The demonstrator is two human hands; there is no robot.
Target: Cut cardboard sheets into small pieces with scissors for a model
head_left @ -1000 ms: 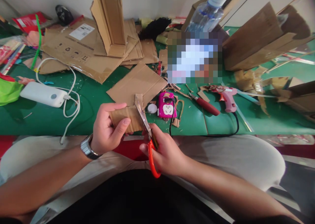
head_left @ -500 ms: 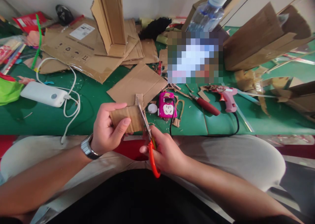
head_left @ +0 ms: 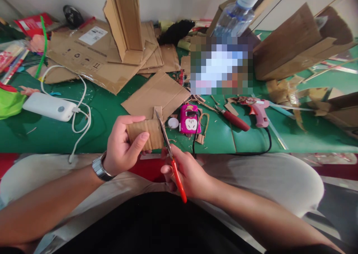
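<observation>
My left hand (head_left: 125, 144) pinches a small corrugated cardboard piece (head_left: 149, 133) between thumb and fingers, holding it over the table's front edge. Around the handles of a pair of orange-handled scissors (head_left: 175, 170) my right hand (head_left: 190, 170) is closed. The blades point up and away from me, along the right edge of the cardboard piece; whether they touch it I cannot tell. Just beyond lies a flat cardboard sheet (head_left: 156, 92) with a narrow strip (head_left: 157, 111) on it. A pink socket adapter (head_left: 190, 120) and a white round cap (head_left: 173, 123) are right of the blades.
On the green table (head_left: 112, 135), a white power bank (head_left: 48, 107) with a cable lies left. Stacked cardboard (head_left: 95, 56) stands behind. To the right are a red-handled tool (head_left: 236, 120), a pink glue gun (head_left: 260, 112), a water bottle (head_left: 233, 17) and a cardboard box (head_left: 291, 49).
The scissors have turned in my right hand, their handles now edge-on and a little further right. The cardboard piece in my left hand has shifted very slightly.
</observation>
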